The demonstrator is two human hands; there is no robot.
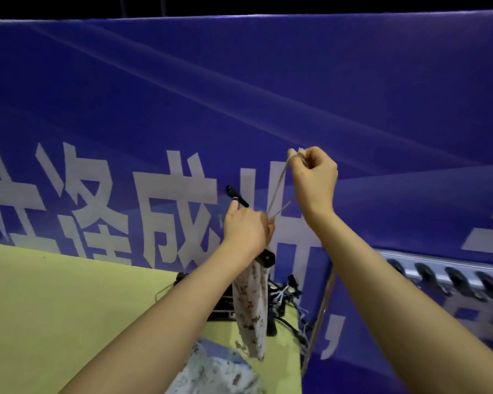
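While floral garment (252,302) hangs, left hand (246,231): grips its black hanger (239,198);
right hand (315,177): pinches white strap (278,186), raised right

We count two hands, one left hand (245,228) and one right hand (313,177). We see one white cord (279,191), one black stick (236,196) and two patterned cloths: one hanging cloth (251,308) and one lying cloth (211,371). There is one yellow table (54,308), one blue banner (239,95) and one metal rail (410,255) with four dark clips (456,280) in view.
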